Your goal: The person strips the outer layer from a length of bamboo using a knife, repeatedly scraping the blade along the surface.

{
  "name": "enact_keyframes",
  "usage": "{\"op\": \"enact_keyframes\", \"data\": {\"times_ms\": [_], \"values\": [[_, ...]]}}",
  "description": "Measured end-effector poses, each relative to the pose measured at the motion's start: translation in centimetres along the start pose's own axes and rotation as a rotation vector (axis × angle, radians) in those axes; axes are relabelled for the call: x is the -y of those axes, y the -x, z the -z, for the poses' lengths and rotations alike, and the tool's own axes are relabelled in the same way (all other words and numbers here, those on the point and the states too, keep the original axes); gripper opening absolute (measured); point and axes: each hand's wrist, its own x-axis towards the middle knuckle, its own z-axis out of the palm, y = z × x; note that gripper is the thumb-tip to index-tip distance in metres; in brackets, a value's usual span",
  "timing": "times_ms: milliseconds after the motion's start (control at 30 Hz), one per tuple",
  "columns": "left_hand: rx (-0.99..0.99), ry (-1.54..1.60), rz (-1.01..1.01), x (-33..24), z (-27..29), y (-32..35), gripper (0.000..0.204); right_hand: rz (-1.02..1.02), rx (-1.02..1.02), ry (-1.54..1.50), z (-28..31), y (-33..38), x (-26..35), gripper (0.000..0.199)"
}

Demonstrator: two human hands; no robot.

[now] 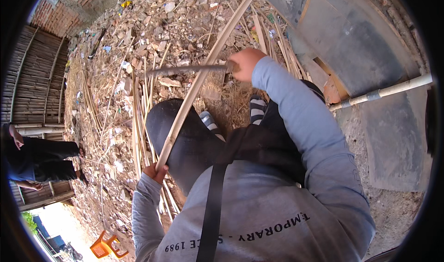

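My left hand (155, 173) is closed around the lower end of a long split bamboo strip (185, 106). The strip slants up and away to the right, past my left knee and over the ground. In my right hand (247, 64) is the handle of a machete (178, 70) with a long, dark, narrow blade. Its blade points left and crosses the strip above my knees. Whether the edge bites into the bamboo I cannot tell.
Thin bamboo strips (137, 123) lie left of my legs, and others (283, 45) lie ahead right. Stony rubble (171, 35) covers the ground. Grey panels (351, 40) and a pale pole (384, 92) are at right. A person (46, 158) stands at left, near an orange plastic chair (105, 246).
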Motion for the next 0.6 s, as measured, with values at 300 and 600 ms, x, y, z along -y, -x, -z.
{"op": "enact_keyframes", "data": {"times_ms": [300,600], "values": [[-0.088,-0.151,-0.017,0.0,-0.2,0.3,0.045,-0.063,-0.202,-0.121,0.5,-0.1,-1.0,0.034],[-0.303,-0.331,-0.191,-3.0,-0.6,2.2,0.031,0.014,-0.111,0.023,0.6,0.4,0.1,0.028]]}}
